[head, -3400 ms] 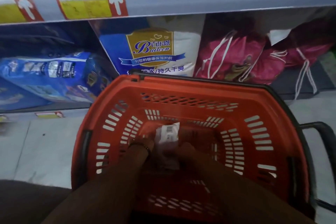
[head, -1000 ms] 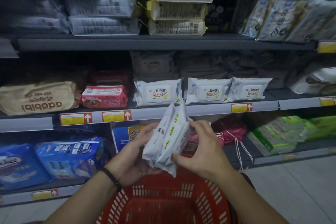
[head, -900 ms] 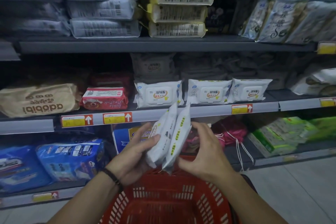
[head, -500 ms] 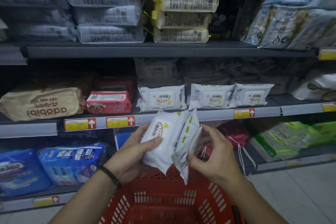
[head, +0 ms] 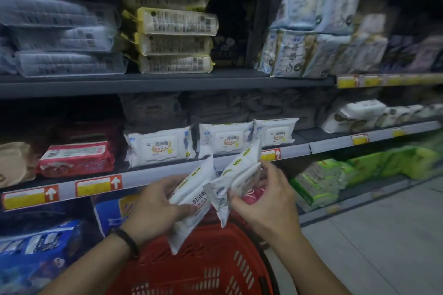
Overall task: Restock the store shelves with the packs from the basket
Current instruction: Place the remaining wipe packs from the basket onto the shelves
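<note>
Two white packs are up in front of the middle shelf, one in each hand. The left pack [head: 191, 199] sits in the left grip [head: 155, 208], whose thumb curls across the printed front while the fingers wrap behind. The pack tilts, its upper end towards the shelf and its lower corner hanging over the red basket [head: 191, 270]. The right pack [head: 239, 170] is pinched by the right grip [head: 266, 199], fingertips on its upper edge and thumb low on its near side. It stands more edge-on and slants up to the right. The two packs overlap at their inner edges, but I cannot tell whether they touch.

A dark wristband [head: 127, 239] circles the left wrist. Just behind the packs runs the grey shelf rail [head: 167, 172] with red and yellow price tags. On that shelf stand three matching white shelf packs [head: 158, 148] in a row, with a red pack [head: 76, 158] to their left. Pale floor tiles [head: 383, 235] lie to the right of the basket.
</note>
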The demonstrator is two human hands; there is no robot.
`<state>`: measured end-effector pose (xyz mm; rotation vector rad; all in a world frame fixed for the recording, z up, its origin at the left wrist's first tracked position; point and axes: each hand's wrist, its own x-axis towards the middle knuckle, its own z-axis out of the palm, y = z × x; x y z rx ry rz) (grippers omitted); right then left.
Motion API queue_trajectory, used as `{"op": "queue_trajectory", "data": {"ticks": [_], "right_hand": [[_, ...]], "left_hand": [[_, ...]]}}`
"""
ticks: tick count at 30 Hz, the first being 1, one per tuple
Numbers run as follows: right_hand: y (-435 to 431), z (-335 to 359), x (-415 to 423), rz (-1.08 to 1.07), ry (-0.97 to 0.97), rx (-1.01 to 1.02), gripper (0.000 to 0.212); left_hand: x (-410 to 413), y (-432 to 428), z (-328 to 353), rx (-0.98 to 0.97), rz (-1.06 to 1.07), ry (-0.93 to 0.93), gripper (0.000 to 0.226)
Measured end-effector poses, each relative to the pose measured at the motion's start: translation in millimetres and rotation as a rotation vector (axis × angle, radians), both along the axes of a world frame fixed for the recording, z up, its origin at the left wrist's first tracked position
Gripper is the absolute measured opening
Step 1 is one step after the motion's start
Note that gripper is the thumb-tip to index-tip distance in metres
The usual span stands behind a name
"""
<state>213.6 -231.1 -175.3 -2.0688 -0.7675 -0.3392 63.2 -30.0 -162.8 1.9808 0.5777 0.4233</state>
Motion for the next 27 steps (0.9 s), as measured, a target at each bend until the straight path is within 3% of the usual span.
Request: {"op": "queue_trajectory", "data": {"ticks": [4,8,15,19,27], "right_hand": [[-33,24,51,-0.137,0.003,0.005,0.095],[-55,37,118,-0.306,0.044,0.089,0.084],[-59,31,245,-0.522,0.151,0.23,0.095],[-51,18,308,-0.586,0.15,0.254,0.096],[-22,-11,367,-0.587,0.106,0.238,0.109]], "left_hand": [[52,-21,24,0.231,-0.042,0.095,0.054],[106,-40,38,0.359,-0.139,0.107,0.068],[185,-64,42,0.473,-0.278,0.153,0.051],[223,-58,30,0.52,-0.298,0.168,0.062],[284,-64,23,0.626,-0.288,0.202,0.055]]}}
